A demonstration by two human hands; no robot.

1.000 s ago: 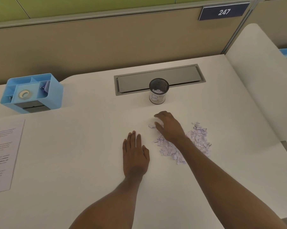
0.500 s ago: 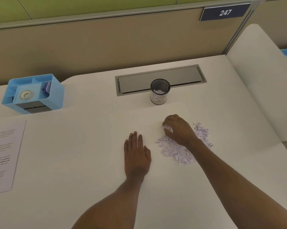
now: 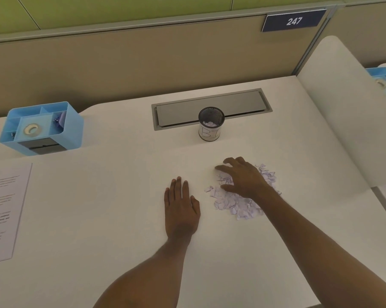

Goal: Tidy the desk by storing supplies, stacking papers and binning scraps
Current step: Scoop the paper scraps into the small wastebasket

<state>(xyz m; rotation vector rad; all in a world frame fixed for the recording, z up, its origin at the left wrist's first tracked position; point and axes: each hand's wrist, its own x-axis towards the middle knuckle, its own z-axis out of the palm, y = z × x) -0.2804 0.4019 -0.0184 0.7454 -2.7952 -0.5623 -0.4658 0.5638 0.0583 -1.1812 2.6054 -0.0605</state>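
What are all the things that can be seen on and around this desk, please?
desk: 1, white, fills most of the view
paper scraps: one pile, white-lilac, right of centre on the desk
mesh cup: 1, black with a white label, behind the pile, scraps inside
cable hatch: 1, grey, set in the desk behind the cup
organiser: 1, light blue, far left
tape roll: 1, pale, in the organiser's middle compartment
printed sheet: 1, white, left edge
number sign: 1, dark blue, reads 247, upper right
second organiser: 1, light blue, right edge, neighbouring desk
left hand: 1, bare, flat on the desk, left of the pile
right hand: 1, bare, fingers spread over the pile
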